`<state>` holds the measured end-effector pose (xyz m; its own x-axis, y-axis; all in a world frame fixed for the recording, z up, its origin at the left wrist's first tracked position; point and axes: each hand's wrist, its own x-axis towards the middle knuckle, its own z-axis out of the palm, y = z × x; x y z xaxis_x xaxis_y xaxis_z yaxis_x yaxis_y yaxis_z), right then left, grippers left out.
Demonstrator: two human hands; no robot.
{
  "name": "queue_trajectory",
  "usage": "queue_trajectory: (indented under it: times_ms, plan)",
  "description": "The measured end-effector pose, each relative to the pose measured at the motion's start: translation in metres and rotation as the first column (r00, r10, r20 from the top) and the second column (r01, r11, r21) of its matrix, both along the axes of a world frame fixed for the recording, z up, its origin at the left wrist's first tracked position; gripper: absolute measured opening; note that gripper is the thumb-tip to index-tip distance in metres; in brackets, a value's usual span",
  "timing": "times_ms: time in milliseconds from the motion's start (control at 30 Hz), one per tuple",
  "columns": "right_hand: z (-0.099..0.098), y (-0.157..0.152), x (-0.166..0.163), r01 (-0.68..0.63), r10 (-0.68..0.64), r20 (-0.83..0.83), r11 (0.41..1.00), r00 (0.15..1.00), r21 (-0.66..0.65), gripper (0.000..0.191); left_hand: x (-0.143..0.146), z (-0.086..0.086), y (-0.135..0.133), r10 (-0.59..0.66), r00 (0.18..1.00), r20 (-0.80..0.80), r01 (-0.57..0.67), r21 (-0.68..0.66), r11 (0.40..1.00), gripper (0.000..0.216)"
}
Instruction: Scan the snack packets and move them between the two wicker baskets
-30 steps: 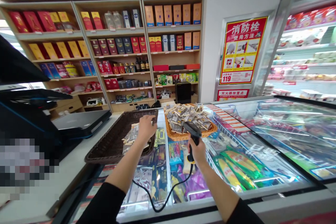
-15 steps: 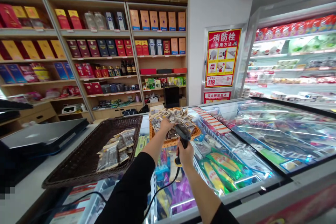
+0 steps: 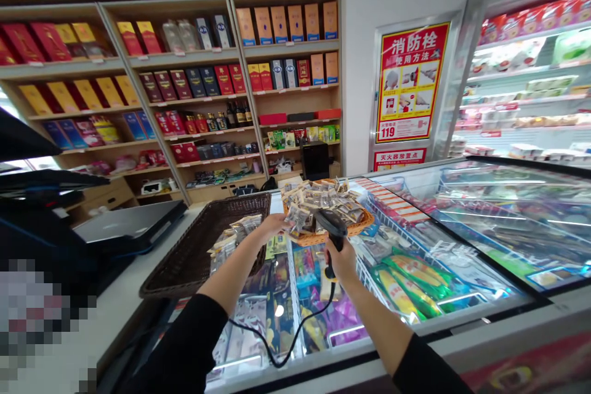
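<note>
My right hand [image 3: 341, 258] is wrapped round the handle of a black barcode scanner [image 3: 333, 225], its cable looping down over the freezer glass. My left hand [image 3: 276, 226] is closed on the edge of a small clear snack packet [image 3: 299, 218] at the left rim of the orange wicker basket [image 3: 364, 224]. More such packets [image 3: 323, 195] are heaped in that basket. Left of it stands a dark brown woven tray [image 3: 178, 265], where a pile of similar packets [image 3: 233, 235] lies, partly hidden behind my left forearm.
Under the basket is a glass-topped chest freezer [image 3: 489, 197] with bagged food inside. A flat grey device [image 3: 132, 220] stands on the counter at left. Shelves of boxes [image 3: 194, 83] line the back wall, and a lit fridge [image 3: 530, 86] is at right.
My left hand has moved from over the heap to the basket's left edge, with a packet in it. The scanner stays by the basket. The view has shifted left.
</note>
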<state>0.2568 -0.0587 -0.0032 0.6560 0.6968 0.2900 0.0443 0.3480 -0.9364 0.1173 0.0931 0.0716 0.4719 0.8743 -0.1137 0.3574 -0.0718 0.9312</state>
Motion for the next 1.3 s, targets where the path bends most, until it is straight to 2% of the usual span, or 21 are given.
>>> queue_trajectory:
  times_ms: [100, 200, 367, 500, 733, 1167, 1300]
  plan:
    - [0.0, -0.002, -0.005, -0.012, 0.011, 0.048, 1.0, 0.999, 0.02, 0.029, -0.01, -0.007, -0.005, 0.049, 0.988, 0.144, -0.067, 0.12, 0.99, 0.031]
    - [0.0, -0.003, -0.014, -0.032, 0.03, 0.102, 0.999, 0.994, 0.018, 0.029, -0.012, -0.018, -0.008, 0.033, 0.957, 0.288, -0.092, 0.195, 0.976, 0.035]
    - [0.004, -0.002, -0.039, -0.181, 0.18, 0.135, 0.983, 0.974, -0.003, 0.03, -0.011, -0.028, -0.007, 0.053, 0.896, 0.44, -0.12, 0.127, 0.985, 0.041]
    - [0.004, -0.003, -0.05, -0.28, 0.276, 0.131, 0.96, 0.952, 0.015, 0.03, -0.011, -0.029, -0.008, -0.006, 0.895, 0.446, -0.059, 0.131, 0.99, 0.034]
    - [0.006, -0.007, -0.054, -0.291, 0.29, 0.084, 0.957, 0.953, 0.003, 0.029, -0.011, -0.029, -0.01, -0.078, 0.905, 0.418, -0.008, 0.2, 0.98, 0.027]
    - [0.01, -0.009, -0.055, -0.323, 0.321, 0.061, 0.946, 0.945, 0.031, 0.031, -0.011, -0.029, -0.011, -0.044, 0.921, 0.388, -0.023, 0.166, 0.986, 0.035]
    - [0.007, -0.005, -0.045, -0.273, 0.271, 0.034, 0.96, 0.962, 0.069, 0.035, -0.012, -0.024, -0.009, 0.034, 0.889, 0.457, -0.124, 0.169, 0.978, 0.049]
